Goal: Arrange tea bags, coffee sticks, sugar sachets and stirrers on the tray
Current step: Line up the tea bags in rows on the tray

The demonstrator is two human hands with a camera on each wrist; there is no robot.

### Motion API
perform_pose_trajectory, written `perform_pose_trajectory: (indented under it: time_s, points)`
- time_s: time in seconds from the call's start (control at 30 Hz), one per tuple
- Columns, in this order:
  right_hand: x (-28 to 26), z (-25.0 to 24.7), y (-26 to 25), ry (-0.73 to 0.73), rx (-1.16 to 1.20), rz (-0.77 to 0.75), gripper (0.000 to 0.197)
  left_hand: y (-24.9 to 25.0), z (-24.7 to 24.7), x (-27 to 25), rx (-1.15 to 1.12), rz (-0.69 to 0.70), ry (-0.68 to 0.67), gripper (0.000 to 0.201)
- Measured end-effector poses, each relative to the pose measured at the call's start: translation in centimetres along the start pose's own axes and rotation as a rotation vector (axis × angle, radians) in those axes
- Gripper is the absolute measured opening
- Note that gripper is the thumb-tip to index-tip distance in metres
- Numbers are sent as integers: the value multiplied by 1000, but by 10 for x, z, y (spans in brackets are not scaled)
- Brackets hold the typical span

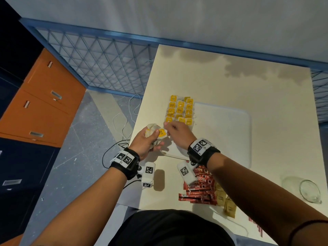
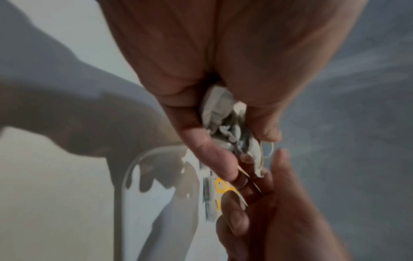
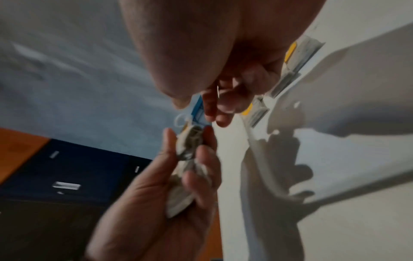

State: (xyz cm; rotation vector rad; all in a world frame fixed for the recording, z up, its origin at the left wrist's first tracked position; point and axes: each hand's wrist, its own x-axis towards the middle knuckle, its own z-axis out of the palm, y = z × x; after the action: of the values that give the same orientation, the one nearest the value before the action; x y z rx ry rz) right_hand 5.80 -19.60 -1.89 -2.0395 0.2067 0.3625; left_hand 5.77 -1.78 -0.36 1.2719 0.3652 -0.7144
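Note:
My left hand (image 1: 154, 137) grips a bunch of white tea bags (image 1: 150, 129) at the table's left edge, thumb on a yellow tag (image 1: 162, 133). In the left wrist view the crumpled tea bags (image 2: 225, 123) sit between thumb and fingers. My right hand (image 1: 167, 128) meets the bunch, fingertips together and pinching at that tag. The right wrist view shows a thin sliver between the right hand's fingers (image 3: 223, 106) just above the bunch (image 3: 190, 146). Rows of yellow-tagged tea bags (image 1: 180, 110) lie on the left side of the white tray (image 1: 223, 135).
Red coffee sticks (image 1: 200, 189) and tan sugar sachets (image 1: 226, 202) lie on the cream table (image 1: 230, 82) near its front edge, under my right forearm. Red stirrers (image 1: 256, 227) lie at the front right. A glass cup (image 1: 309, 190) lies at the right edge. Orange drawers (image 1: 44, 103) stand to the left.

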Motion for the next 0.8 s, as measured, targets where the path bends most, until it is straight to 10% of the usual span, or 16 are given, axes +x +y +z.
perform_pose_trajectory:
  time_s: [0.23, 0.8]
  points:
    - [-34, 4, 11, -10, 180, 32, 8, -12, 6, 0, 40, 5, -14, 25]
    - [-47, -43, 29, 68, 241, 48, 2, -27, 33, 12, 73, -141, -79, 20]
